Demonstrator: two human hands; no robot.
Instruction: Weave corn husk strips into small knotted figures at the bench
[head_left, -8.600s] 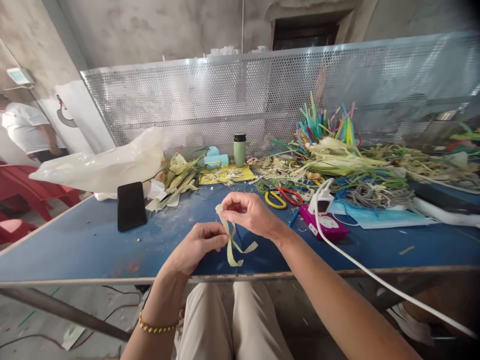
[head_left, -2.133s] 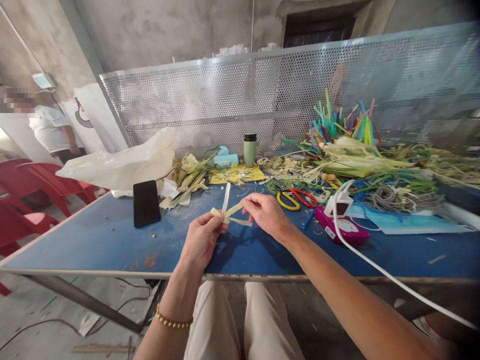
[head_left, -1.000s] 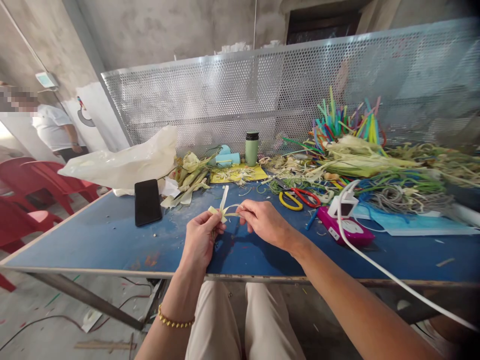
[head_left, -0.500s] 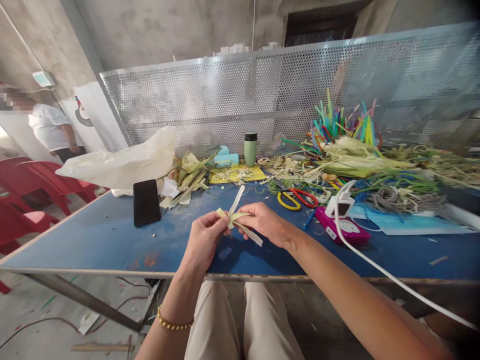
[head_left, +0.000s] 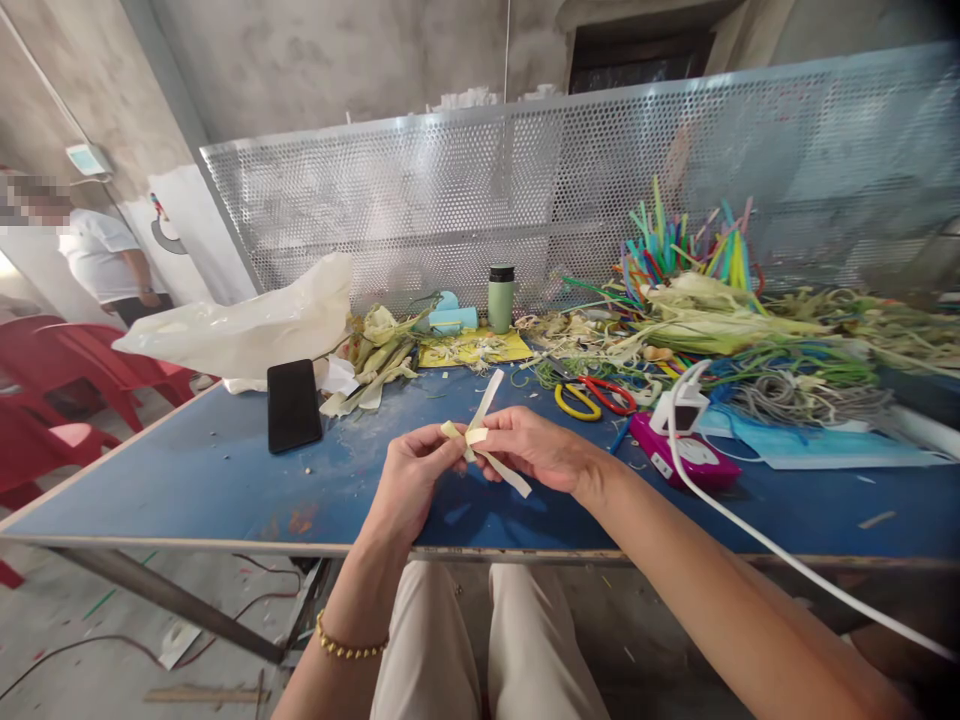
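Pale, flat corn husk strips cross one another in a small knot-like bundle above the blue table. My left hand pinches the left side of the bundle between thumb and fingers. From the right, my right hand is closed on the same strips, its thumb and forefinger at a short folded end. One strip sticks up and away from me; another hangs toward the lower right. Fingers hide part of the crossing. A gold bead bracelet circles my left wrist.
On the blue table lie a phone, scissors, a magenta power socket with a white cable, a green bottle, and heaps of husk. Behind stands a perforated metal panel. A person stands far left.
Both hands have shifted slightly right with the strips. The strip end at my right thumb looks shorter and more folded over, and the upright strip leans further right.
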